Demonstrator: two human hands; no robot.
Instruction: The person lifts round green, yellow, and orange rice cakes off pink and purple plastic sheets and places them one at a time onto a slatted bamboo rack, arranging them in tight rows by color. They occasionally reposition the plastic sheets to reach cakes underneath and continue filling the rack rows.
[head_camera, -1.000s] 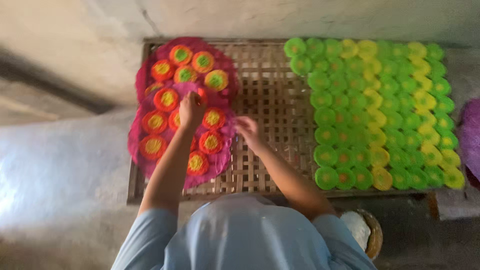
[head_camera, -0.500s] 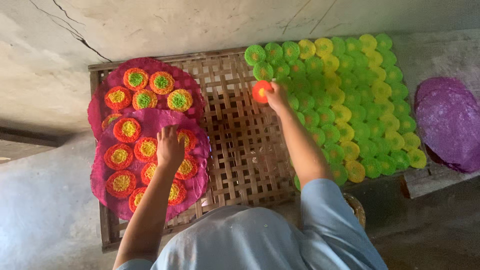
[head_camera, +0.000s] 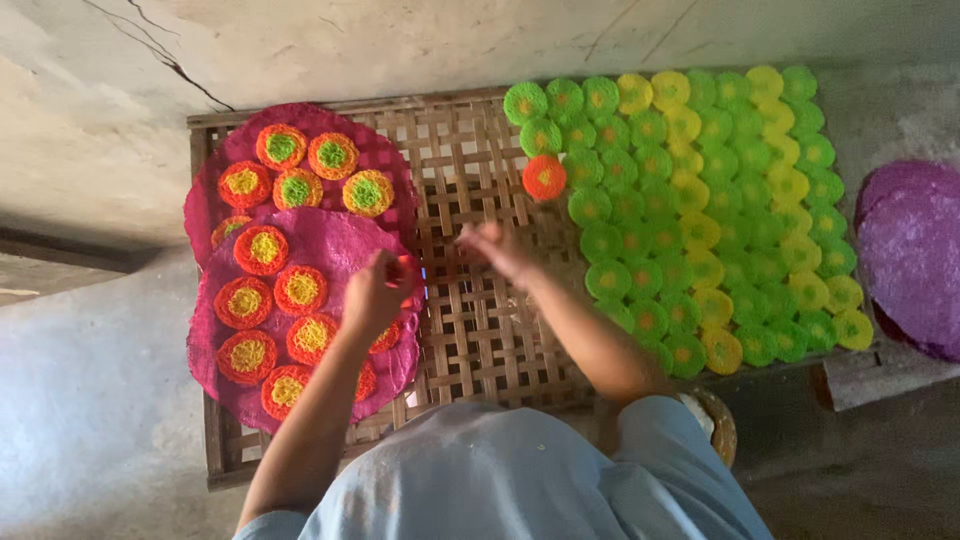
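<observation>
Pinching a red disc (head_camera: 401, 272) with the left hand (head_camera: 375, 292), fingers shut on its rim, at the right edge of the front pink mat (head_camera: 335, 238). Holding the right hand (head_camera: 495, 250) over the bare middle of the tray (head_camera: 470, 335), close to the left hand. Too blurred to tell if open or shut; looks empty.

Probably best done like this:
- Lift the red disc straight up, so as not to drag the mat.
- Hold by the rim only, and softly. Looks thin and stringy, so likely to snap.
- Pass over at the middle of the tray, low down.
- Set down flat next to the orange disc (head_camera: 544, 177), just beside the green discs (head_camera: 610, 212), touching and in line.
- Keep sleeves off the rows.

Under it all, a tray of woven strips with square holes. On its left, two pink mats, one partly over the other, dotted with red and orange discs. On its right, tight rows of green discs and yellow discs (head_camera: 700, 232), a few hanging over the edge. Far right, a pile of purple mats (head_camera: 910, 255) on a low ledge. All around, rough grey floor (head_camera: 90, 410), and a crack (head_camera: 150, 55) in the grey at the top left. Soft daylight, no other people.
</observation>
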